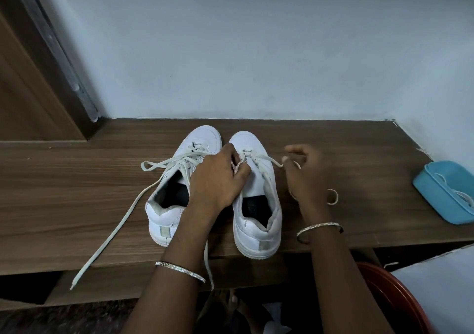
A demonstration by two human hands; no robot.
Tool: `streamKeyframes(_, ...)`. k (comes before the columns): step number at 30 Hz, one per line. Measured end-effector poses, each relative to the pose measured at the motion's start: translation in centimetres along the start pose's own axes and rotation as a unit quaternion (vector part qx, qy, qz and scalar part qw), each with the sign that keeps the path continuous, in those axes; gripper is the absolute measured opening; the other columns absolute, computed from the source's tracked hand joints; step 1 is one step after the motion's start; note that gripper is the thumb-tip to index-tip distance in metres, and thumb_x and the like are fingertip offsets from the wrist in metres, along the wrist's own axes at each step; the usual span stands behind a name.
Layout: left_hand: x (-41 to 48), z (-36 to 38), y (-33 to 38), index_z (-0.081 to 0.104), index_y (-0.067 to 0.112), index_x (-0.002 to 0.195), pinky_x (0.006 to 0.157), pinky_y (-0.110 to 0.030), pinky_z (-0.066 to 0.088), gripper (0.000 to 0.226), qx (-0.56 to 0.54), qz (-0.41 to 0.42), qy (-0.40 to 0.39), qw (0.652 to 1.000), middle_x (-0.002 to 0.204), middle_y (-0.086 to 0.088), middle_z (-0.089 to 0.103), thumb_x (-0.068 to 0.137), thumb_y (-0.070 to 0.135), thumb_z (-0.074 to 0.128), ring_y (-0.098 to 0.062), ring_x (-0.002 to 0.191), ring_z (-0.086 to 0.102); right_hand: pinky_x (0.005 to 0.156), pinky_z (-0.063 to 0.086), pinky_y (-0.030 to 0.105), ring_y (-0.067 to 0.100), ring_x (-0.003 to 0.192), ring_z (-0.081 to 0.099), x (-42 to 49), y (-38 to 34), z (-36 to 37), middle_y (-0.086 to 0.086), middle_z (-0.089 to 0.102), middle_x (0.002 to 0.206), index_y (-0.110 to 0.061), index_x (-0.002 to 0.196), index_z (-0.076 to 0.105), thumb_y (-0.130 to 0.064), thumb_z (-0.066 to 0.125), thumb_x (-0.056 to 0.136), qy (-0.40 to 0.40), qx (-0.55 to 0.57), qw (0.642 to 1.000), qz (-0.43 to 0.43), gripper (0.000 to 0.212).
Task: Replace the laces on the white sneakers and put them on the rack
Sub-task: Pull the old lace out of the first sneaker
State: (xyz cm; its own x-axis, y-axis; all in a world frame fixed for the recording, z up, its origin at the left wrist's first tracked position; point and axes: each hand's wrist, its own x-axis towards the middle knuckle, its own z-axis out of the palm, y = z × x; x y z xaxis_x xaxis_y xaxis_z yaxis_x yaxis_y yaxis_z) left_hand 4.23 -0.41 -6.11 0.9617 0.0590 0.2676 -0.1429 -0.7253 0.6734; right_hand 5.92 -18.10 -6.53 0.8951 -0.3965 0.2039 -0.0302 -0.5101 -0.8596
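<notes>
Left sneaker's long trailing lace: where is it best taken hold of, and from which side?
Pinch the trailing lace near its tip, coming from the near side. The tip seems to overhang the bench front edge, so fingers can close on both flat faces; further up it lies flat on wood.

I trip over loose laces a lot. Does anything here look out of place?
Yes. The lace of the left sneaker is pulled loose: its ends trail across the wooden top and hang over the front edge, where they might snag. The left hand pinches the right sneaker's lace.
</notes>
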Motion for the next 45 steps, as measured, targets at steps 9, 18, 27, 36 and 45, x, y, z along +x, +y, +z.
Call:
streamKeyframes(9,0.2,-0.1,0.2,0.048,0.02,0.073,0.062,-0.037,0.048,0.029,0.005,-0.001,0.017,1.0,0.063,0.004,0.056,0.089,0.038,0.063,-0.024,0.07,0.057,0.094,0.045,0.052,0.024,0.104,0.058,-1.2,-0.5,2.2,-0.008,0.066,0.098,-0.033,0.081,0.067,-0.031,0.074,0.086,-0.081,-0.12,0.986,-0.084,0.009)
streamKeyframes(18,0.2,0.3,0.4,0.049,0.016,0.076,0.061,-0.036,0.043,0.025,0.015,-0.013,0.022,1.0,0.07,-0.002,0.059,0.086,0.035,0.061,-0.029,0.073,0.056,0.088,0.052,0.05,0.023,0.086,0.071,-0.5,-0.3,1.5,-0.011,0.072,0.08,-0.029,0.083,0.046,-0.016,0.047,0.099,-0.05,0.036,0.998,0.013,0.02)
streamKeyframes(27,0.1,0.2,0.7,0.052,0.015,0.075,0.062,-0.032,0.034,0.022,0.006,-0.032,0.026,0.999,0.064,-0.001,0.056,0.085,0.032,0.063,-0.029,0.069,0.057,0.049,0.043,0.008,0.008,0.07,0.066,1.9,2.2,-3.6,0.008,0.074,0.094,-0.007,0.105,0.064,-0.014,0.053,0.102,0.132,0.169,0.958,0.192,0.013)
streamKeyframes(36,0.2,0.2,0.7,0.054,0.015,0.073,0.062,-0.033,0.039,0.023,0.0,-0.048,0.02,0.999,0.063,0.0,0.057,0.084,0.033,0.064,-0.027,0.071,0.057,0.098,0.047,0.053,0.02,0.112,0.06,0.1,0.8,0.2,-0.009,0.069,0.111,-0.032,0.106,0.072,-0.039,0.059,0.08,-0.078,-0.064,0.991,-0.09,0.03)
streamKeyframes(45,0.1,0.2,0.7,0.052,0.015,0.072,0.061,-0.033,0.041,0.027,-0.003,-0.038,0.024,0.999,0.063,0.0,0.057,0.085,0.035,0.064,-0.025,0.07,0.057,0.086,0.051,0.055,0.015,0.085,0.066,-0.5,0.6,1.9,-0.015,0.068,0.079,-0.037,0.072,0.059,-0.038,0.061,0.079,-0.075,-0.06,0.993,-0.064,0.007)
